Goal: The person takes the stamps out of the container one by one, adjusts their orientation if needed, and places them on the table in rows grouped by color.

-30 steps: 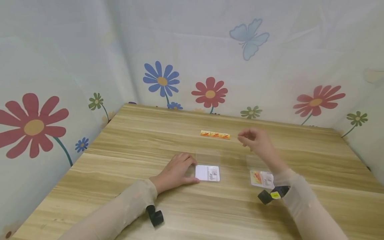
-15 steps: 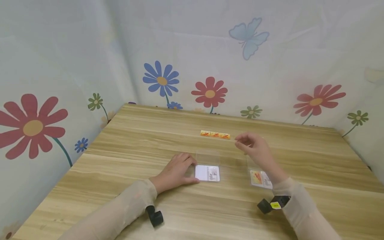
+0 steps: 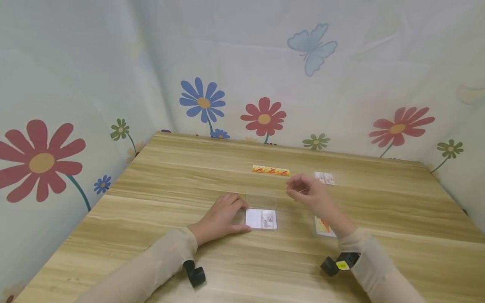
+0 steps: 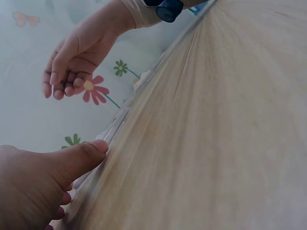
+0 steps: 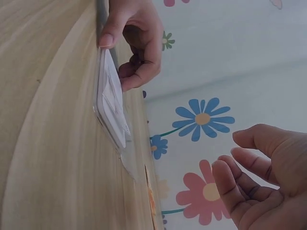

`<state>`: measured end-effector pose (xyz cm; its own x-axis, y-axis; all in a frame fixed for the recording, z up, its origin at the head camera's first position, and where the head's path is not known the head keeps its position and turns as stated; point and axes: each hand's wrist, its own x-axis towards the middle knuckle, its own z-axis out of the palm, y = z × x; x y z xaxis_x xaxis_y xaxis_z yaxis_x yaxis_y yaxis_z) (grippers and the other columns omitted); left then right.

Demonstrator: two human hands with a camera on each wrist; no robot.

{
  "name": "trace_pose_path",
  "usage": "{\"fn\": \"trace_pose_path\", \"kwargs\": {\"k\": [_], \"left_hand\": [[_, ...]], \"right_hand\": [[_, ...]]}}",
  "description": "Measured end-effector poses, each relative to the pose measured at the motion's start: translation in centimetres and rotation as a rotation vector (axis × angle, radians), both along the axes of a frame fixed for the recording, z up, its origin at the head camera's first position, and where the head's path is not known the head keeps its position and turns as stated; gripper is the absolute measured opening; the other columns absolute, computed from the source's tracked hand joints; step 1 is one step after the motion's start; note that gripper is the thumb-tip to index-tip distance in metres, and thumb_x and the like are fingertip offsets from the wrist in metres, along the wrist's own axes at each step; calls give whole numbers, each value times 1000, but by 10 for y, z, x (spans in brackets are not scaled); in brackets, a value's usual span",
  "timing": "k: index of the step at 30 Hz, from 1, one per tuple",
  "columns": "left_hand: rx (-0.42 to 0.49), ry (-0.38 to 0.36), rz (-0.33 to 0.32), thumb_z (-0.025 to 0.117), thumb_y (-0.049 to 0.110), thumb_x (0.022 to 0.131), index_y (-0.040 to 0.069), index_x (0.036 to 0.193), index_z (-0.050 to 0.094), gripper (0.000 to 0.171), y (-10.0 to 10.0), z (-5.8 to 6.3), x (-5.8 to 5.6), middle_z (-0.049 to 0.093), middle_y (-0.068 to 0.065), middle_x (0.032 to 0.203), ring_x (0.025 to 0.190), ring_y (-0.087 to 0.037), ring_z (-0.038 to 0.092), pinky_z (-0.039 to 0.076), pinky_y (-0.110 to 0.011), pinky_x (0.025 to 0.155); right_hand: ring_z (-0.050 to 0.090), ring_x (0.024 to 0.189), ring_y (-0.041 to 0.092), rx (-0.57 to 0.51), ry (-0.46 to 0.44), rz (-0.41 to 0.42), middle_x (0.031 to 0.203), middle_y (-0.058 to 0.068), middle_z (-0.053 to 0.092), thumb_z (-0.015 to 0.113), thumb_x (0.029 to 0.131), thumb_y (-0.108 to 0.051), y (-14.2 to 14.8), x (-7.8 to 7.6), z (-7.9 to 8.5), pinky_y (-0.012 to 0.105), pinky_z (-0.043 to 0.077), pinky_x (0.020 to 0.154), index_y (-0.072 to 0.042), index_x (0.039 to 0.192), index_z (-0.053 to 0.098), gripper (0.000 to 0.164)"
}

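My left hand [image 3: 223, 216] holds the left edge of a clear plastic case [image 3: 261, 198] on the table, thumb at the near corner and fingers at the far one. White cards [image 3: 254, 218] and a grey-printed piece [image 3: 269, 219] lie in the case, and its transparent lid is folded back. In the right wrist view the thumb of this hand is against the case's edge [image 5: 98, 105]. My right hand [image 3: 308, 193] hovers to the right of the case, fingers loosely bent, with nothing between them in the right wrist view [image 5: 268, 177].
Behind lies a row of orange-printed pieces [image 3: 270, 170]. Two grey-printed pieces [image 3: 324, 178] are at the back right. A second case with an orange picture [image 3: 323, 226] sits partly hidden under the right forearm. A floral curtain [image 3: 242, 63] stands behind the wooden table [image 3: 189, 168].
My right hand has moved left and nearer to me, toward the left case, uncovering the grey-printed pieces at the back right. The left hand has stayed on the case.
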<state>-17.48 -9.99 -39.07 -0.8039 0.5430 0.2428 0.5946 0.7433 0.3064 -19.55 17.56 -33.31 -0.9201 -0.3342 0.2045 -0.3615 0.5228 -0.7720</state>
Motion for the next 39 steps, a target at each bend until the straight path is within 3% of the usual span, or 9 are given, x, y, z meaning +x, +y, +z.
{"fn": "trace_pose_path", "kwargs": {"k": [29,39], "left_hand": [[3,9,3,78,47,74,12,107,63,50,1,1,0,60,-2,108,109,-24,54,44,-43,96],[9,5,-4,78,47,74,12,107,63,50,1,-1,-1,60,-2,109,111,-24,54,43,-43,98]], "right_hand": [[61,87,15,98,-44,140,99,13,67,67,86,-6,-20,7,-19,23,52,77,1,107,63,23],[58,77,10,156,-26,164,89,10,67,70,84,-8,-24,8,-24,21,50,68,2,101,65,20]]}}
